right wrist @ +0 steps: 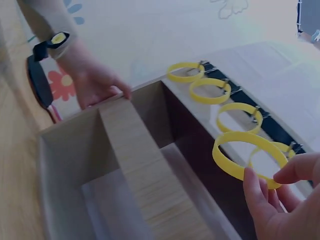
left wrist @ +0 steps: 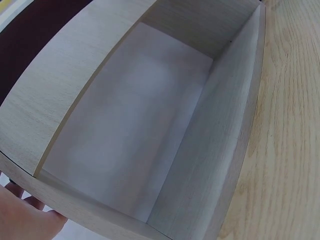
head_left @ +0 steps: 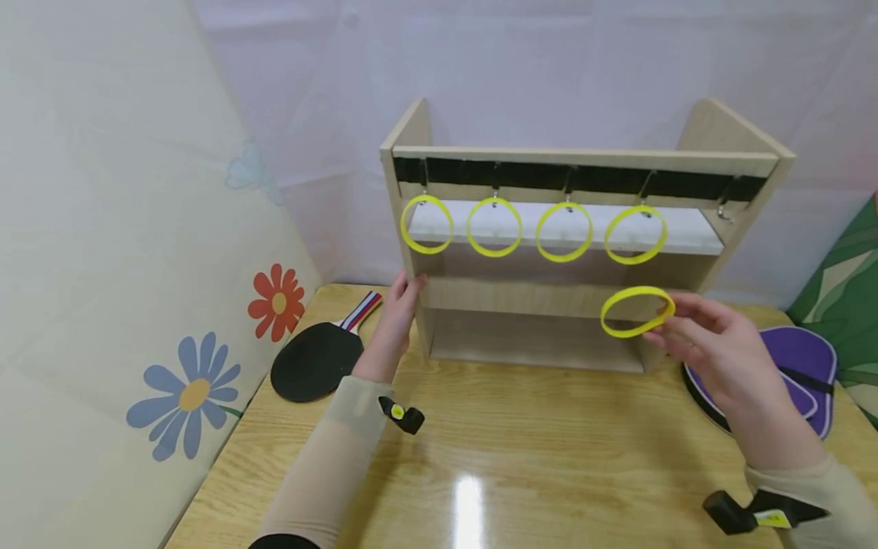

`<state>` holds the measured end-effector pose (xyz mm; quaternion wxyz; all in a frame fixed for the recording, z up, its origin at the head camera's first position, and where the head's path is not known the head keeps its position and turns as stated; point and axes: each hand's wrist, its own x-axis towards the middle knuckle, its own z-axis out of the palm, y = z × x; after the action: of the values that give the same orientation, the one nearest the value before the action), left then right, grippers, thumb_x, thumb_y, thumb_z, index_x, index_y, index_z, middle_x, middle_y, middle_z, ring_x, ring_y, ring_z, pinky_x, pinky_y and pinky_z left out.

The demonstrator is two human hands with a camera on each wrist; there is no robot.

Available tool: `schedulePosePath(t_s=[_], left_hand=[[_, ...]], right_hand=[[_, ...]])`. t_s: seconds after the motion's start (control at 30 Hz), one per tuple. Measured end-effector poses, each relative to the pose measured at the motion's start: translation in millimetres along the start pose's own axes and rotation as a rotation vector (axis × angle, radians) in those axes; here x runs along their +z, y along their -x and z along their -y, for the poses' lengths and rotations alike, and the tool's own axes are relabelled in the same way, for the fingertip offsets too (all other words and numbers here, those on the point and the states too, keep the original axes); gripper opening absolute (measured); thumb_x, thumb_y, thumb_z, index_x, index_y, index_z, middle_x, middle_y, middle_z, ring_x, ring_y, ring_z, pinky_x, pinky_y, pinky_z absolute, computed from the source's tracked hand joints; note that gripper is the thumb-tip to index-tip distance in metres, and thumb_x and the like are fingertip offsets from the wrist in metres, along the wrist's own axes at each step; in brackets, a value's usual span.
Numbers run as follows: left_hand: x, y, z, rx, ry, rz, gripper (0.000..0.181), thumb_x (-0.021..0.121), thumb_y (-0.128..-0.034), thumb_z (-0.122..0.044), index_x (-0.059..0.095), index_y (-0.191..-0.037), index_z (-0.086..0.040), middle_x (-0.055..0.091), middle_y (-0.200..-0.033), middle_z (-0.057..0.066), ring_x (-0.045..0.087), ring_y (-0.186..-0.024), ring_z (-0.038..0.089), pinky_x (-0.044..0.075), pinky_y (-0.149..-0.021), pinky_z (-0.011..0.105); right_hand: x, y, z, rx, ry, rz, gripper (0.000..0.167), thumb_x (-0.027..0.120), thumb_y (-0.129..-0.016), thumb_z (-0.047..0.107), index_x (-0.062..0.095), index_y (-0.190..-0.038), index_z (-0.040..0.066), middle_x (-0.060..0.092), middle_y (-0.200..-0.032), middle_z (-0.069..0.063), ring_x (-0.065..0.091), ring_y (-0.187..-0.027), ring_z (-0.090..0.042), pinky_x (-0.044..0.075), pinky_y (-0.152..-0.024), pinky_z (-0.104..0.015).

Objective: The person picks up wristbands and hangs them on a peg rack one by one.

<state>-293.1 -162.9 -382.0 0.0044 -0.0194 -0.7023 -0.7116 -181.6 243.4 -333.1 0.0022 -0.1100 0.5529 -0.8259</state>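
Note:
A yellow wristband [head_left: 621,333] is pinched between the thumb and fingers of my right hand [head_left: 713,347], in front of the shelf's right half. My left hand [head_left: 398,316] holds the left side panel of a small wooden shelf [head_left: 521,293]; in the left wrist view its fingertips go out of sight behind the panel edge. Along the shelf's top, a black strip [head_left: 531,176] carries several metal hooks. Yellow wristbands hang from them, the leftmost wristband [head_left: 405,238] near the left panel and the rightmost hanging wristband [head_left: 609,248] above my right hand. The hook [head_left: 724,213] at the far right bears no band.
A black table tennis paddle [head_left: 317,362] lies left of the shelf on the wooden table [head_left: 521,450]. On the right, partly behind my right hand, lies a purple paddle case [head_left: 799,354]. A patterned wall [head_left: 137,229] rises along the left table edge.

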Motion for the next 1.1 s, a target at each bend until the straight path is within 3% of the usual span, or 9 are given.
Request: schedulePosePath(t_s=[0.17, 0.33, 0.53, 0.83, 1.1], left_hand=[[-0.5, 0.1, -0.1, 0.002, -0.002, -0.006, 0.053, 0.046, -0.1015, -0.033, 0.036, -0.153, -0.025, 0.042, -0.151, 0.009, 0.037, -0.140, 0.029, 0.026, -0.117, 0.055], [-0.6, -0.3, 0.8, 0.006, 0.002, -0.005, 0.053, 0.046, -0.1019, -0.032, 0.036, -0.153, -0.025, 0.043, -0.151, 0.010, 0.038, -0.139, 0.029, 0.026, -0.117, 0.054], [-0.8, 0.1, 0.2, 0.002, 0.005, -0.011, 0.052, 0.046, -0.1021, -0.032, 0.036, -0.153, -0.024, 0.043, -0.150, 0.010, 0.038, -0.139, 0.029, 0.026, -0.117, 0.055], [-0.1, -0.2, -0.8, -0.003, 0.008, -0.005, 0.052, 0.045, -0.1022, -0.032, 0.036, -0.153, -0.025, 0.043, -0.151, 0.010, 0.037, -0.139, 0.028, 0.026, -0.117, 0.055], [-0.5, -0.4, 1.1, -0.004, 0.008, -0.004, 0.053, 0.046, -0.1022, -0.032, 0.036, -0.153, -0.024, 0.041, -0.153, 0.011, 0.036, -0.140, 0.029, 0.024, -0.118, 0.056]], right_hand=[[-4, 1.6, 17, -0.080, -0.152, -0.031, 0.031, 0.048, -0.095, -0.015, 0.070, -0.111, -0.001, 0.073, -0.100, -0.009, 0.071, -0.088, -0.020, 0.060, -0.075, -0.033], [-4, -1.2, 34, -0.141, -0.173, -0.077, 0.029, 0.049, -0.094, -0.015, 0.069, -0.112, -0.003, 0.073, -0.101, -0.010, 0.072, -0.089, -0.021, 0.060, -0.074, -0.033], [-4, -6.4, 51, -0.136, -0.096, -0.221, 0.028, 0.058, -0.092, -0.009, 0.067, -0.117, 0.000, 0.070, -0.106, -0.006, 0.071, -0.091, -0.019, 0.060, -0.073, -0.030], [-13, -18.0, 63, -0.206, -0.311, -0.256, 0.030, 0.052, -0.092, -0.016, 0.068, -0.115, -0.006, 0.072, -0.102, -0.013, 0.073, -0.083, -0.025, 0.060, -0.070, -0.034], [-26, -26.7, 60, -0.160, -0.432, -0.304, 0.026, 0.052, -0.092, -0.016, 0.069, -0.108, -0.007, 0.069, -0.099, -0.014, 0.071, -0.077, -0.027, 0.061, -0.069, -0.038]])
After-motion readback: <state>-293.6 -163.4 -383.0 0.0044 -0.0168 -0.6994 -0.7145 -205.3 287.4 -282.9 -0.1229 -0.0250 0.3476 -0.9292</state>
